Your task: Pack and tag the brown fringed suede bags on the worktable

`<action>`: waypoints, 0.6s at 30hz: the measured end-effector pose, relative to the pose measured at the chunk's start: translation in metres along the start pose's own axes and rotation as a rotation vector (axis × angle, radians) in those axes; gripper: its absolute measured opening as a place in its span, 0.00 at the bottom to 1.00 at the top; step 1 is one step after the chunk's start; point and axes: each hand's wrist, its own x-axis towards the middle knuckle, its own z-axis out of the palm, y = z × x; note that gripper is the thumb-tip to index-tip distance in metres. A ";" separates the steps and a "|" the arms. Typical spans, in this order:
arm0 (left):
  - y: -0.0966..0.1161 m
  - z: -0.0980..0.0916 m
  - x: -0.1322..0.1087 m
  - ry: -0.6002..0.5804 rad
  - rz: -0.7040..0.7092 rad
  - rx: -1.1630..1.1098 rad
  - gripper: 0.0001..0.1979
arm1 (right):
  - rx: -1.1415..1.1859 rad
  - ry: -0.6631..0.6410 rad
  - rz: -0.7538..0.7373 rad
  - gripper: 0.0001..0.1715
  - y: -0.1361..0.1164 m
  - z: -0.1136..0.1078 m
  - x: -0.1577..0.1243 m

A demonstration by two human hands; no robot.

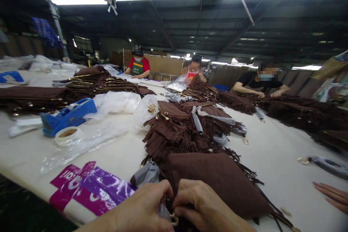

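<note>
brown bag (pixel 214 177): flat and matte, suede-like, with thin fringe along its far side, lying on the smooth, pale table (pixel 285 166) just beyond my hands.
fringed pile (pixel 174 134): soft brown strips, heaped behind that bag.
gold clasp (pixel 174 219): small, shiny, curved metal, between my hands.
right hand (pixel 202 203): nearly closed, thumb and finger pinching the clasp.
left hand (pixel 153 204): curled beside clear plastic; i cannot tell its exact grip.
</note>
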 end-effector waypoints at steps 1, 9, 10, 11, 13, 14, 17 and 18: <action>0.001 -0.002 0.002 0.000 -0.002 0.004 0.17 | 0.025 -0.009 -0.019 0.09 -0.001 -0.001 -0.001; 0.015 -0.022 0.020 0.020 0.182 0.204 0.15 | 0.197 -0.002 -0.118 0.06 -0.020 -0.015 -0.010; 0.017 -0.024 0.024 0.005 0.218 0.234 0.15 | 0.208 0.016 -0.114 0.05 -0.019 -0.014 -0.009; 0.020 -0.027 0.029 -0.012 0.264 0.258 0.14 | 0.225 0.037 -0.097 0.07 -0.017 -0.012 -0.007; 0.023 -0.030 0.036 0.037 0.368 0.322 0.10 | 0.300 0.077 -0.019 0.13 -0.010 -0.007 -0.002; 0.024 -0.030 0.038 0.130 0.418 0.376 0.08 | 0.362 0.088 0.036 0.17 -0.007 -0.005 0.001; 0.019 -0.022 0.030 0.501 0.549 0.519 0.03 | 0.566 0.086 0.162 0.21 0.000 -0.003 0.006; 0.013 -0.017 0.024 0.571 0.576 0.533 0.04 | 0.617 0.075 0.182 0.22 0.001 -0.004 0.007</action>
